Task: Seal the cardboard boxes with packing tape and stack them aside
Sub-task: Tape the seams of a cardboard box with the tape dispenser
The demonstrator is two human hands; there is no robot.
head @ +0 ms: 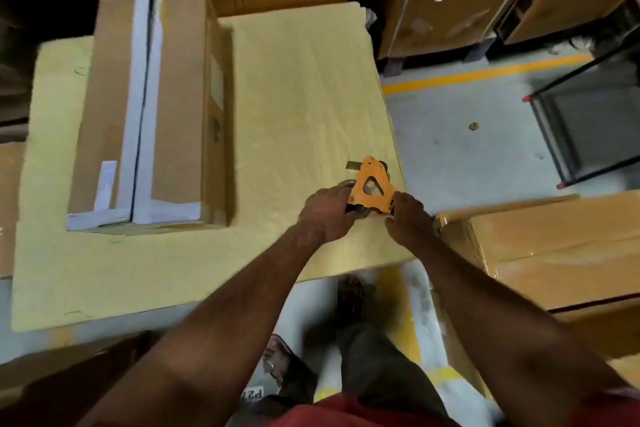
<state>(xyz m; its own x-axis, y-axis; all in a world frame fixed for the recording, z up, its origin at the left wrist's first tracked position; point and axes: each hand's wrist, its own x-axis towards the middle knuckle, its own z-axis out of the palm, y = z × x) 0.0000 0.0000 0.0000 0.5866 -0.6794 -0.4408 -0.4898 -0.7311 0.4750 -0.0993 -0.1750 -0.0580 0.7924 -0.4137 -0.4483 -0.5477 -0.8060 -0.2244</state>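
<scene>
You see dim, warm light from above; the yellow table top (pixel 304 87) is brightest, far corners fall black, motion blur softens everything, and wide-angle distortion bends the edges

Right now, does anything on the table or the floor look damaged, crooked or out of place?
Two small things. The brown cardboard box with white tape has a short white tape strip stuck apart from the seams, on its near left flap. A small brown scrap lies alone on the grey floor.

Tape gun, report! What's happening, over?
Both hands, left hand and right hand, grip tape dispenser. Cardboard box taped, on table. Nothing between.
</scene>
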